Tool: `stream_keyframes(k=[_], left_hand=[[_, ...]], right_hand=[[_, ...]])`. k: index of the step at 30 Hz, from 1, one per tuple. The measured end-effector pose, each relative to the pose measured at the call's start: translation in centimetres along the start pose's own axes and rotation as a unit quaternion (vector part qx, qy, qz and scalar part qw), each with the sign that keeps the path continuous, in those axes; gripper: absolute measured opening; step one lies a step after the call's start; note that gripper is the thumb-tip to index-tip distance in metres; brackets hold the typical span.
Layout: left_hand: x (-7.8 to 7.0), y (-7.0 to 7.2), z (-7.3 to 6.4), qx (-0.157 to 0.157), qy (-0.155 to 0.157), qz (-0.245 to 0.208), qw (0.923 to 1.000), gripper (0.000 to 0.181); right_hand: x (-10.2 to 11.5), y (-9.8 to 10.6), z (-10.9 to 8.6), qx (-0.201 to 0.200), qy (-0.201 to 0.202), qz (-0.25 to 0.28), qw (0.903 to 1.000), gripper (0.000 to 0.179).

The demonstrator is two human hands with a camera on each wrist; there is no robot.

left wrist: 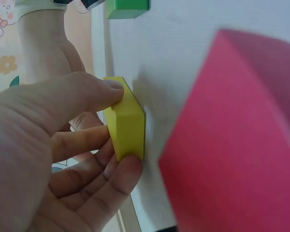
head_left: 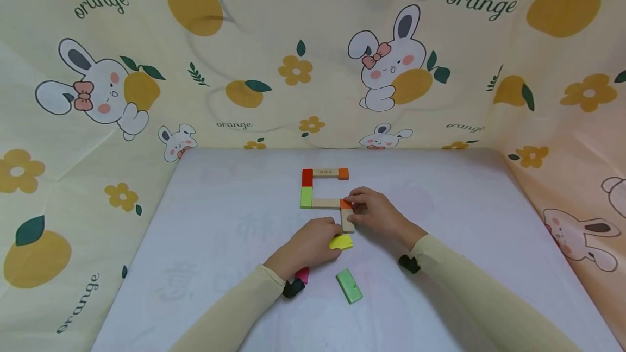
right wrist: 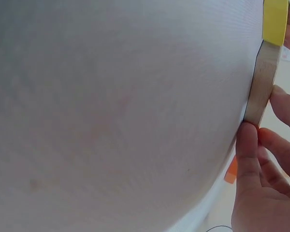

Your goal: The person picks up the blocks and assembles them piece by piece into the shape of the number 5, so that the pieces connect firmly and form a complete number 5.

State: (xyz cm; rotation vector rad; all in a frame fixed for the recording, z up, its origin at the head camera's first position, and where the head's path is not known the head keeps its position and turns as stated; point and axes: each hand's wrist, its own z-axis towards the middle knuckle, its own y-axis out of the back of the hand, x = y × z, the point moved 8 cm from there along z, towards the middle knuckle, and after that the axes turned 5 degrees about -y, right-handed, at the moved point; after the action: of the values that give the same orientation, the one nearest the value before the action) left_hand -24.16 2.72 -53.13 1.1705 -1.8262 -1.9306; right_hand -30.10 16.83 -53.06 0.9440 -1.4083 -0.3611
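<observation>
My left hand (head_left: 310, 246) pinches a yellow block (head_left: 341, 242) with an angled side between thumb and fingertips, at the lower end of a plain wooden block (head_left: 347, 221). In the right wrist view the yellow block (right wrist: 274, 21) meets the upper end of the wooden block (right wrist: 262, 79). The curled fingers of my right hand (head_left: 376, 212) are on that wooden block and the orange block (head_left: 345, 203) above it. Another plain block (head_left: 326, 203), a light green block (head_left: 306, 197), a red block (head_left: 307, 177), a printed wooden block (head_left: 325, 173) and an orange end block (head_left: 344, 174) continue the line.
A green block (head_left: 349, 286) lies apart, nearer the person. A pink block (left wrist: 232, 130) lies under the left wrist, large in the left wrist view and mostly hidden in the head view. A patterned cloth (head_left: 293, 42) rises behind the white table (head_left: 220, 189).
</observation>
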Motion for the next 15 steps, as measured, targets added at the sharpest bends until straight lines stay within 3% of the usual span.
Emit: stream_keyframes(k=[15], left_hand=[[-0.01,0.16,0.11,-0.019,0.0,-0.008,0.9998,0.033]], right_hand=[[-0.17,-0.11,0.09,0.003,0.005,-0.007,1.0,0.052]])
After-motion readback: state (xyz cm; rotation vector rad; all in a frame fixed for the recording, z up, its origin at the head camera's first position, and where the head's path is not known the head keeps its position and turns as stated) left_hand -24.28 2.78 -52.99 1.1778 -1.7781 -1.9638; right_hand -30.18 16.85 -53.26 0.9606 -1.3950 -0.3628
